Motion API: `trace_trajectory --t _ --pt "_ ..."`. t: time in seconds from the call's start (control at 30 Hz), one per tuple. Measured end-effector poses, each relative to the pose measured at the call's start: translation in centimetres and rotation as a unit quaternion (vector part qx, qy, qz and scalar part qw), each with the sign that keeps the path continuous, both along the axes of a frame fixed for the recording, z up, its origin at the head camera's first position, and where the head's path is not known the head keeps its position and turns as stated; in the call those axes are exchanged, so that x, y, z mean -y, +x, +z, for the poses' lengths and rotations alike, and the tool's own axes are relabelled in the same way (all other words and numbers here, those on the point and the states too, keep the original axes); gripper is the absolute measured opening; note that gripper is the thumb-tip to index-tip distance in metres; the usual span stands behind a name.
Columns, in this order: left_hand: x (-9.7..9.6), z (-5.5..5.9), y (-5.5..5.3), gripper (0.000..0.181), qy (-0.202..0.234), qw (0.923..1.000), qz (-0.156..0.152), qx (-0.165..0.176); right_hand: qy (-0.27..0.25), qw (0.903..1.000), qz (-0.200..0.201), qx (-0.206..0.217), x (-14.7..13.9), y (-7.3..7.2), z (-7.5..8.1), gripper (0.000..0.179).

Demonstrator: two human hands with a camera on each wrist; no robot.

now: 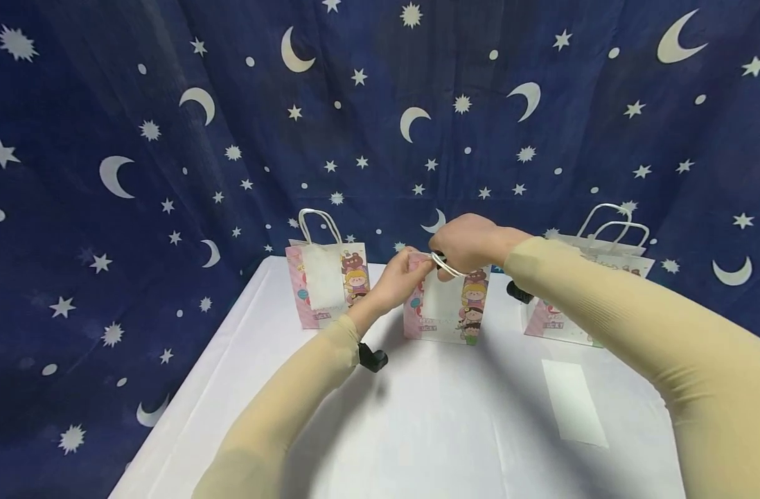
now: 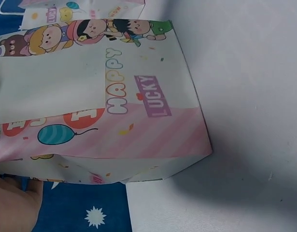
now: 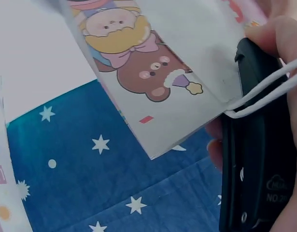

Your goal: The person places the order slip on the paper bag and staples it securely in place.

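A small pink-and-white paper gift bag (image 1: 445,331) with cartoon figures stands in the middle of the table. My left hand (image 1: 397,283) pinches its top edge at the left; only part of that hand shows in the left wrist view. In my right hand (image 1: 470,239) is a black stapler (image 3: 257,150), gripped with its mouth at the bag's top edge. The bag's white cord handles (image 3: 264,89) fold forward across the stapler. A blank white paper strip (image 1: 440,296) lies over the front of the bag, its upper end close by the stapler.
To the left stands a similar gift bag (image 1: 298,291) with raised handles and a white strip on its front. Another gift bag (image 1: 557,322) stands at the right, partly behind my right sleeve. A loose white paper strip (image 1: 574,402) lies on the white table (image 1: 429,430). Behind hangs a starry blue cloth (image 1: 355,166).
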State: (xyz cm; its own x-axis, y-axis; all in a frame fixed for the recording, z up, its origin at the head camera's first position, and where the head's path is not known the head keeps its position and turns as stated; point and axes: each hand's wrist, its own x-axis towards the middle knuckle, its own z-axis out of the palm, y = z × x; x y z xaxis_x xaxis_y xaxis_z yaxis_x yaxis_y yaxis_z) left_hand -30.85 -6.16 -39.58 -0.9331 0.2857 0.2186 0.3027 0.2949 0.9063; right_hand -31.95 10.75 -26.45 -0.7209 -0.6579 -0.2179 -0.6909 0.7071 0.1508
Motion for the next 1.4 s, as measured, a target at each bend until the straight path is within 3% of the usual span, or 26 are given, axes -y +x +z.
trace_trajectory --t 0.1,0.27,0.4,0.53,0.63,0.73,0.83,1.13,1.4 --pt "0.1 0.2 0.0 0.028 0.006 1.0 0.0 -0.001 -0.007 1.0 -0.006 0.002 0.1 0.0 0.3 0.022" --pt "0.0 -0.5 0.3 0.028 0.0 0.9999 -0.009 0.015 -0.007 0.9993 -0.02 0.029 -0.1 0.0 -0.1 0.019" --pt "-0.4 -0.4 0.1 0.025 0.007 0.9999 -0.009 -0.004 -0.004 0.9984 -0.043 0.036 -0.2 -0.2 0.3 0.022" --pt "-0.4 -0.4 -0.1 0.023 0.009 0.9998 -0.007 -0.015 0.003 0.9952 -0.066 0.073 0.0 -0.6 0.9 0.03" --pt "-0.4 -0.4 -0.2 0.021 0.012 0.9997 -0.007 -0.019 -0.022 0.9877 -0.087 0.128 -0.1 -1.1 1.4 0.037" --pt "-0.4 -0.4 -0.2 0.02 0.019 0.9997 -0.01 -0.014 -0.069 0.974 -0.106 0.188 -0.7 -1.6 1.7 0.042" --pt "-0.4 -0.5 -0.2 0.022 0.025 0.9996 -0.012 -0.006 -0.116 0.9615 -0.115 0.221 -1.5 -2.1 2.1 0.044" --pt "-0.8 -0.5 -0.3 0.024 0.034 0.9994 -0.008 -0.004 -0.196 0.9567 -0.157 0.148 -4.4 -2.7 3.7 0.077" --pt "-0.6 -0.6 -0.1 0.024 0.04 0.9992 -0.005 0.007 -0.264 0.9406 -0.188 0.1 -6.9 -1.1 5.1 0.083"
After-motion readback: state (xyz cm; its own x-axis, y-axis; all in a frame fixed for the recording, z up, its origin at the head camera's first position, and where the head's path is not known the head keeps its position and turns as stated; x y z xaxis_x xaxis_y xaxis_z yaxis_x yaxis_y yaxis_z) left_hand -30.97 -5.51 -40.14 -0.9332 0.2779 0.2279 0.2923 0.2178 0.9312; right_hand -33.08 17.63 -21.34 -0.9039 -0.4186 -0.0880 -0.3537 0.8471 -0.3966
